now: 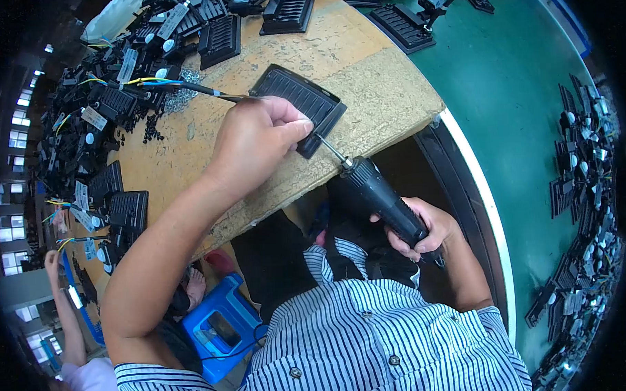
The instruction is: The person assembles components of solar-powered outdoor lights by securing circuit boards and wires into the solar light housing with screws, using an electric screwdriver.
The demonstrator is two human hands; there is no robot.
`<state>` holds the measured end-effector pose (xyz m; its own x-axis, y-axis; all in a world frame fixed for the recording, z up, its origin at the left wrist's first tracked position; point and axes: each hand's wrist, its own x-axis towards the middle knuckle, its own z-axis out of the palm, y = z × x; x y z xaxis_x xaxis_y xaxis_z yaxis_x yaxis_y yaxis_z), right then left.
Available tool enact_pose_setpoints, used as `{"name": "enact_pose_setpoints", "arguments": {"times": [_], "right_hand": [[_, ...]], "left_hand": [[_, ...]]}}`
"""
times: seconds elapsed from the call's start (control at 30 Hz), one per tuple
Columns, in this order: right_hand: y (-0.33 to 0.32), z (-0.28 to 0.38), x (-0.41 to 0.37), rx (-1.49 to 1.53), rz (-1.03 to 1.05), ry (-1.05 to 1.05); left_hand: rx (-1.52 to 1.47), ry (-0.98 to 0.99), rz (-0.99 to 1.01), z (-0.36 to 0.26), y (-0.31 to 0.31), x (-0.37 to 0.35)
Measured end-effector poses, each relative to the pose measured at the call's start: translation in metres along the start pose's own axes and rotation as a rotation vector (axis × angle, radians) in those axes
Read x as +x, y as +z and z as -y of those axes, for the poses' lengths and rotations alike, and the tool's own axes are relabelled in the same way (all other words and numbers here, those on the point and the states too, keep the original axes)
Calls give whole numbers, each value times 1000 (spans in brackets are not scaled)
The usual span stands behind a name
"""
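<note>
A black finned housing (298, 92), like a floodlight body, lies near the front edge of the wooden table. My left hand (256, 139) rests over its near-left side, thumb and forefinger pinched together at its edge. Whatever sits between those fingertips is too small or hidden to name. My right hand (424, 229) is wrapped round a black electric screwdriver (385, 196), held at a slant beyond the table edge. Its metal bit reaches up to the housing, right beside my left fingertips. A black cable (192, 86) with yellow and blue wire ends runs behind my left hand.
Piled black lamp parts (116, 99) cover the table's left side, near loose screws (180, 97). More finned housings (289, 11) lie at the back. A green surface (489, 120) on the right carries many lamps (581, 186). A blue stool (221, 330) stands below; another person's arm (67, 314) shows at left.
</note>
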<state>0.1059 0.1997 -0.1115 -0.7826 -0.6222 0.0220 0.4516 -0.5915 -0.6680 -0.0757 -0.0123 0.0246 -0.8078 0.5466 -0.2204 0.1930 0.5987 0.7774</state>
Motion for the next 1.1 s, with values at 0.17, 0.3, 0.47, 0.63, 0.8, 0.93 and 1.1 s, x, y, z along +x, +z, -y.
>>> {"name": "enact_pose_setpoints", "arguments": {"times": [0.17, 0.3, 0.47, 0.63, 0.8, 0.93, 1.1], "right_hand": [[7, 11, -3, -81, -48, 28], [14, 16, -8, -132, -109, 42], [12, 13, -11, -151, -125, 50], [5, 12, -8, -107, -123, 66], [-1, 6, -7, -69, -70, 34], [-8, 0, -3, 24, -9, -12], [-10, 4, -2, 12, -9, -19]], "left_hand": [[-15, 46, 22, 4, -1, -4], [79, 152, 8, 4, -1, -4], [23, 101, 44, 4, -1, 1], [-26, 36, 42, 0, -3, 0], [28, 73, 41, -3, -2, -1], [21, 123, 63, -4, -4, 0], [37, 134, 86, -6, -4, 2]]}}
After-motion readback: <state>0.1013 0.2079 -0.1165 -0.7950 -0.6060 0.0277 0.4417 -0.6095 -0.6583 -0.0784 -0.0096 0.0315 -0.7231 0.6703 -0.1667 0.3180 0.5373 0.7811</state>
